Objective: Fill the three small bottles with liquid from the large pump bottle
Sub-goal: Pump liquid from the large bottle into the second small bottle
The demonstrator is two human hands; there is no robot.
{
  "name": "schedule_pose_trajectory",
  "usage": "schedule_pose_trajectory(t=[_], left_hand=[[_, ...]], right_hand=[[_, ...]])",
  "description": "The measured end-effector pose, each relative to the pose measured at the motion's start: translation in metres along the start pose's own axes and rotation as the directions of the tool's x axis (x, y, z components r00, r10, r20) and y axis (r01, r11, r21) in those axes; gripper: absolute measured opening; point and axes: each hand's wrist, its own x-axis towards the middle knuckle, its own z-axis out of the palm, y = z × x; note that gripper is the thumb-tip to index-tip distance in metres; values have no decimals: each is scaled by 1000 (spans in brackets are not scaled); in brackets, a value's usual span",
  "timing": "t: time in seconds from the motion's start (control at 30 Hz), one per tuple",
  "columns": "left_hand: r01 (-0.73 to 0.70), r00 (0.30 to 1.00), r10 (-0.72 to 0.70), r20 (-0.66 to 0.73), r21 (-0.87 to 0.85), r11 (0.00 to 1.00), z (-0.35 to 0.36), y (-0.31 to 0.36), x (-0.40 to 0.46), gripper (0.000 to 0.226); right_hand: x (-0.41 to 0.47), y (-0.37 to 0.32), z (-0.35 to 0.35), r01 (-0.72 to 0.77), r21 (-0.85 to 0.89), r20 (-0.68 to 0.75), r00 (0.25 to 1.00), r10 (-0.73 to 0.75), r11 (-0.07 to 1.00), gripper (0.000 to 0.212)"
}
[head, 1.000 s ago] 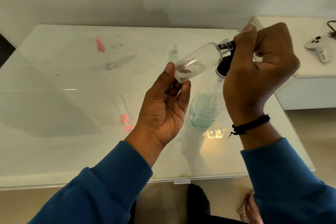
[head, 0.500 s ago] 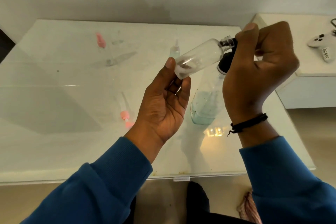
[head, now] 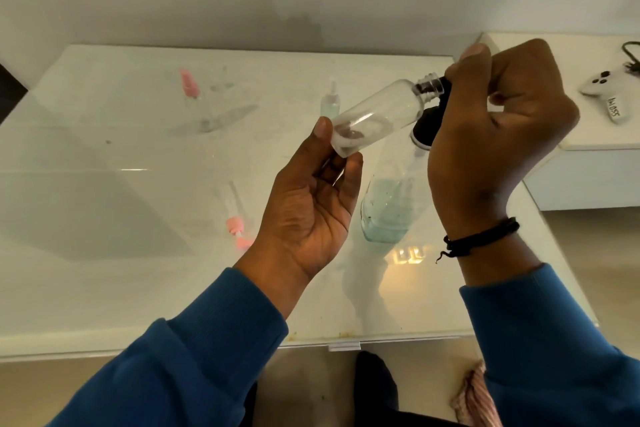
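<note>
Clear plastic small bottle (head: 375, 118), tilted and empty, lay in the left hand (head: 311, 204), whose fingers curled around its base; the right hand (head: 495, 128) stayed closed over the large pump bottle's black pump head (head: 424, 130) at its open neck. Little had changed: no liquid was visible inside yet. A white controller (head: 604, 87) read "Aw 055", apparently.

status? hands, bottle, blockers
Left hand holds small bottle by its base, tilted. Right hand at the pump head, nozzle at the bottle's neck. Bottle looks empty. Nothing in the way.
</note>
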Motion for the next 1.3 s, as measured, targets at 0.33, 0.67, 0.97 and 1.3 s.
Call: schedule_pose_trajectory(t=[0.33,0.67,0.97,1.3], left_hand=[[2,1000,-2,-11,4,1000,0,0,0,67],[-3,1000,4,-18,5,1000,0,0,-1,67],[-4,1000,4,-17,-2,1000,0,-1,-1,67],[1,1000,-1,-8,-4,1000,0,-1,1,67]], right_hand=[[-1,0,0,3,6,-4,1000,-3,1000,37],[-1,-2,1,0,9,2,1000,0,1000,38],[-2,0,0,-2,0,0,1000,2,1000,39],[-2,0,0,1,-6,6,1000,-1,1000,39]])
